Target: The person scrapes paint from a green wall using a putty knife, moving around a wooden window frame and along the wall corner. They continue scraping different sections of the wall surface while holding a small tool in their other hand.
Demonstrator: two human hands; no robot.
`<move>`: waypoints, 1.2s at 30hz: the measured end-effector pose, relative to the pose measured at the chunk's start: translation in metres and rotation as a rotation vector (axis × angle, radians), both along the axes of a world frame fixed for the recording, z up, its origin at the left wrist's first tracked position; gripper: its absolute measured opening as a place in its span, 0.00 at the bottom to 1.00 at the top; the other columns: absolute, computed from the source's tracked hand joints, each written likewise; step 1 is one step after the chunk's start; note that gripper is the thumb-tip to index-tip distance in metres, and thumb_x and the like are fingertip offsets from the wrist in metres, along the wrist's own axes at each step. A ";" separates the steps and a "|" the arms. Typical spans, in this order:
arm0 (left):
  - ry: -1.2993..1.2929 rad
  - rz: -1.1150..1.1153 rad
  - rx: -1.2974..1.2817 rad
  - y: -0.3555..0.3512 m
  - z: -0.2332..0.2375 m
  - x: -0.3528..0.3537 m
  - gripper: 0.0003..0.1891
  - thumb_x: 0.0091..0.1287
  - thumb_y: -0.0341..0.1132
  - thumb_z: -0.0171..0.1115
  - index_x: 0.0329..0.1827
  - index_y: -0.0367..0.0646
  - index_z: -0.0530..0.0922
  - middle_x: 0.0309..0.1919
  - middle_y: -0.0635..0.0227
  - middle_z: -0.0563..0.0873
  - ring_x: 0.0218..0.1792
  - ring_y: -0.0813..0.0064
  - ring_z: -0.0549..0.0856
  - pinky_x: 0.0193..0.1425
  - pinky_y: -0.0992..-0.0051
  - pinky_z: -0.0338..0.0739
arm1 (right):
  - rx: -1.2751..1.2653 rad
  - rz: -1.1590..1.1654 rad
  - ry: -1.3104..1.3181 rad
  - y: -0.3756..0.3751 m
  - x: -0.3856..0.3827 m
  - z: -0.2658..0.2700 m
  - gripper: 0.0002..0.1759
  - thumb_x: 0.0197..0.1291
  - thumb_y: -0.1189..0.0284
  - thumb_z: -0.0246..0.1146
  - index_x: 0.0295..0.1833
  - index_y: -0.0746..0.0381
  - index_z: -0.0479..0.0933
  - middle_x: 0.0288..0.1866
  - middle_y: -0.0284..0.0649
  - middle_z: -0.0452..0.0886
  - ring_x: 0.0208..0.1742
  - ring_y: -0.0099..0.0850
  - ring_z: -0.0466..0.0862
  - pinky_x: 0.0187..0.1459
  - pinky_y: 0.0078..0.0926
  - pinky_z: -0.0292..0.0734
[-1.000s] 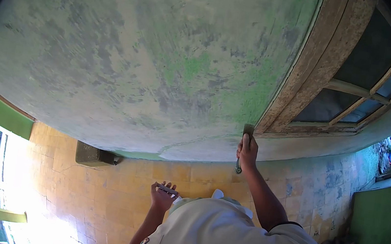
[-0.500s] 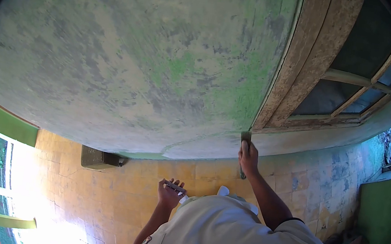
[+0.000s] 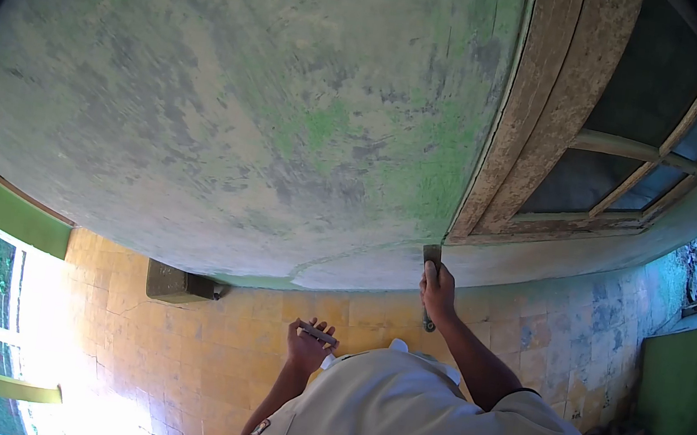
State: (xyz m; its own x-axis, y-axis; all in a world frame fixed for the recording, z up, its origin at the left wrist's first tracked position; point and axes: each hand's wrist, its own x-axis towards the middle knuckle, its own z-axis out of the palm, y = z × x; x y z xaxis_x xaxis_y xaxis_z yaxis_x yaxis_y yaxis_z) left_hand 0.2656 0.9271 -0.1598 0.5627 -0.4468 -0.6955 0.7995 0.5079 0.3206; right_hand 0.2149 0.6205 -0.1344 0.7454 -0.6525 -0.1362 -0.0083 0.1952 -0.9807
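Observation:
My right hand (image 3: 438, 289) is closed around the handle of a scraper (image 3: 432, 254), its flat, dull blade pointing up at the wall. The blade's tip overlaps the wall just below the lower left corner of the window frame (image 3: 489, 223), and the handle's end sticks out under my fist. Lower and to the left, my left hand (image 3: 309, 349) holds a small flat grey bar (image 3: 318, 334) in its curled fingers, in front of my light shirt. The wall (image 3: 291, 122) bears patchy green paint with grey and whitish worn areas.
Wooden window panes (image 3: 608, 186) rise at the upper right. A dark box-like block (image 3: 179, 284) stands against the wall's foot. Yellow tiles (image 3: 198, 356) cover the floor. Bright light enters past green bars (image 3: 9, 384) at left; a green panel (image 3: 677, 393) stands at right.
My right hand has turned and drawn the scraper slightly down and left, and its handle end now shows more. My left hand has shifted a little to the right with the bar.

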 end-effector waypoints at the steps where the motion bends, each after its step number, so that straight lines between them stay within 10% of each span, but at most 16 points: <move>1: 0.005 0.001 -0.007 -0.001 0.001 -0.001 0.20 0.59 0.55 0.53 0.43 0.49 0.71 0.43 0.66 0.75 0.53 0.61 0.73 0.54 0.49 0.64 | 0.000 0.002 -0.002 -0.006 0.011 0.006 0.20 0.68 0.57 0.51 0.27 0.58 0.64 0.13 0.29 0.62 0.09 0.19 0.62 0.11 0.20 0.59; 36: 0.020 0.012 -0.132 -0.006 -0.010 -0.026 0.25 0.58 0.63 0.48 0.29 0.49 0.72 0.29 0.68 0.77 0.42 0.62 0.75 0.50 0.57 0.66 | -0.151 -0.137 0.020 -0.014 0.015 -0.006 0.18 0.66 0.62 0.55 0.28 0.65 0.69 0.18 0.36 0.68 0.18 0.24 0.70 0.23 0.27 0.67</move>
